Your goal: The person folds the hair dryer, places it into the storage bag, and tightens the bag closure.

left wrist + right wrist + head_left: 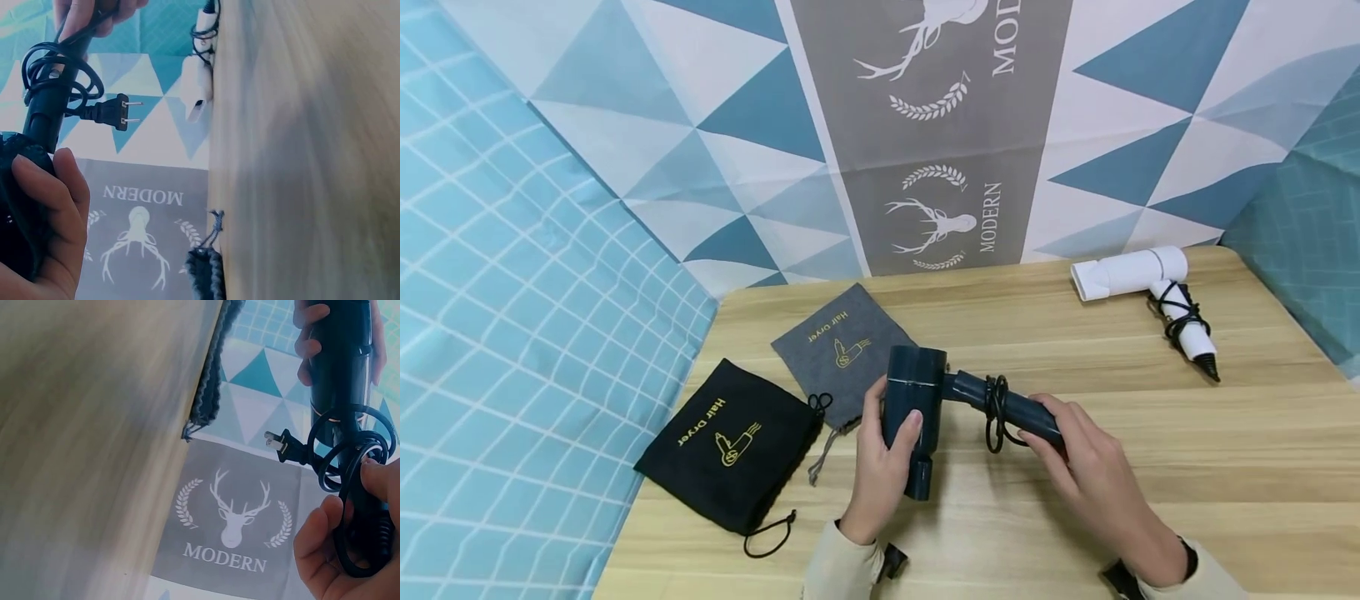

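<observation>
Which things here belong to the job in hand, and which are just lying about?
In use:
dark dryer, held by left hand and right hand
cord, looped round its handle

Lying about, seemingly:
white dryer
black pouch, gray pouch; both marked Hair Dryer, so possibly related

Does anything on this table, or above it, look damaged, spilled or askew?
Nothing looks damaged or spilled; the held navy hair dryer appears whole. The black drawstring pouch and gray drawstring pouch lie askew to the wood-grain table edges.
</observation>
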A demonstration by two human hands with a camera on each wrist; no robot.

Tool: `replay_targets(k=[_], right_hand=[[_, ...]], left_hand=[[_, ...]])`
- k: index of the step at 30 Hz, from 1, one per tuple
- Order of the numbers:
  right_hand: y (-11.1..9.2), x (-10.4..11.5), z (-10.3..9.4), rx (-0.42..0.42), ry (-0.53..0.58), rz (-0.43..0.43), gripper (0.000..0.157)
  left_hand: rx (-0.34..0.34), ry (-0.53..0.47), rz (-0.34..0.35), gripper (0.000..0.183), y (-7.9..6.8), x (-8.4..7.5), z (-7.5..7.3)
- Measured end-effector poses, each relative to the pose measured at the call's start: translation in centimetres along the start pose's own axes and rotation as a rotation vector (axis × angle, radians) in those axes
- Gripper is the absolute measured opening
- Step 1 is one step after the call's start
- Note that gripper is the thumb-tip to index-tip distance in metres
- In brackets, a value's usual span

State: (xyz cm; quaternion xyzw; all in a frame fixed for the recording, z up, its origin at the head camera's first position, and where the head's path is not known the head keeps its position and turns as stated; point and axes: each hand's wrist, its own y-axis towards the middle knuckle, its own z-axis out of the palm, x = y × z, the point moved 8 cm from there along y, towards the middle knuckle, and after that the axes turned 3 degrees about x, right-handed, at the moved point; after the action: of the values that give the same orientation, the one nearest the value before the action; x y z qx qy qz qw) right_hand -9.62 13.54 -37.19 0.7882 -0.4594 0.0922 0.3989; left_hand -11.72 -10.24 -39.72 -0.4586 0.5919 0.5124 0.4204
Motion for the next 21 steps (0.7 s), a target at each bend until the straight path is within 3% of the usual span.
replay_targets(k=[7,21], right_hand=[[0.08,0.15,0.50,-0.010,0.004,0.008,0.050],[-0.37,0.80,-0.04,-0.065,0.015,-0.011,0.050]], left_hand=[[-0.025,0.015,-0.003,0.053,-0.15,0.25,-0.41],[-0.025,-0.058,0.003,0.063,-0.71,-0.48,-0.01]])
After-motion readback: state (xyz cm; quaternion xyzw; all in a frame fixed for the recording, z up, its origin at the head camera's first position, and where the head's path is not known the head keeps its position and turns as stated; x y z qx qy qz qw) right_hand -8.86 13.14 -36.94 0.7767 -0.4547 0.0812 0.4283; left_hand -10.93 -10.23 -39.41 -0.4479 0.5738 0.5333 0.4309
